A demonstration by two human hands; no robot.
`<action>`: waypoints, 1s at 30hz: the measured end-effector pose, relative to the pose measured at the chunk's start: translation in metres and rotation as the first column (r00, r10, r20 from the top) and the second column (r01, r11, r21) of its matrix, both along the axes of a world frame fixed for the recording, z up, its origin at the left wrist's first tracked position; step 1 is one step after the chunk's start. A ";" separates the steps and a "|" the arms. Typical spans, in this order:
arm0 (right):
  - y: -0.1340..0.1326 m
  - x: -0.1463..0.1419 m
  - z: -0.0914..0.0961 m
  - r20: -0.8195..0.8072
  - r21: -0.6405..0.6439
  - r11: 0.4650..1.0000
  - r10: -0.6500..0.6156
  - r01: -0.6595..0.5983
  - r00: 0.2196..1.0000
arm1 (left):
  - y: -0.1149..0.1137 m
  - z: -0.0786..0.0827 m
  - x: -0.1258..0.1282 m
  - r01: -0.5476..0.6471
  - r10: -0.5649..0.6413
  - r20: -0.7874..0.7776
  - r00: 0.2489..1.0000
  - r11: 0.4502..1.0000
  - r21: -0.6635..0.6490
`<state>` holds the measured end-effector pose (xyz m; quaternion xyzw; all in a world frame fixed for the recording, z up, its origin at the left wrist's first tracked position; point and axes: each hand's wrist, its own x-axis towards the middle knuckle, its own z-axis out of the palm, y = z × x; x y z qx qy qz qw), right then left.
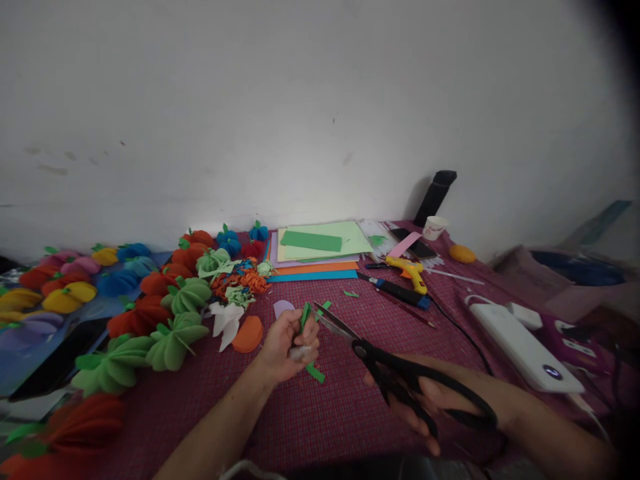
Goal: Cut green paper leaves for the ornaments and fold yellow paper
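My left hand is closed, pinching a small green paper piece between thumb and fingers. Something whitish shows in the same palm, too blurred to name. In my right hand are large black-handled scissors, my fingers through the handle loops. Their blade tips lie just right of the left fingers, close to a green scrap; whether they touch it I cannot tell. Another green strip lies below the left hand. Orange paper rounds and a lilac paper piece rest left of it.
Several paper pumpkins crowd the left side. Paper scraps are heaped beside them. Coloured sheets lie at the back. To the right are a yellow glue gun, a utility knife, a paper cup and a white power bank.
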<state>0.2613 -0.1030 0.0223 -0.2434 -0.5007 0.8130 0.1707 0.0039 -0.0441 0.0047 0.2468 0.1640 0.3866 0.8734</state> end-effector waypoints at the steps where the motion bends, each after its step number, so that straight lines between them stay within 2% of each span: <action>1: 0.000 0.000 0.000 0.006 0.002 1.000 0.002 -0.002 1.000 | 0.000 0.000 0.000 0.000 0.000 0.000 1.000 1.000 -0.003; 10: -0.001 -0.003 0.010 0.004 0.051 0.999 -0.003 0.003 1.000 | 0.000 -0.001 0.000 -0.011 0.011 -0.031 0.999 1.000 0.002; 17: 0.000 0.000 0.001 -0.009 -0.051 0.999 -0.004 0.004 1.000 | 0.001 -0.001 0.001 -0.029 0.029 -0.023 0.999 1.000 0.003; 24: -0.001 -0.002 0.012 0.000 0.000 1.000 -0.002 0.002 1.000 | 0.001 -0.002 0.000 -0.014 0.014 -0.002 1.000 1.000 0.010; 30: 0.000 -0.002 0.007 -0.001 -0.034 0.999 -0.012 0.012 1.000 | 0.001 -0.002 0.000 -0.006 0.007 -0.010 1.000 1.000 0.010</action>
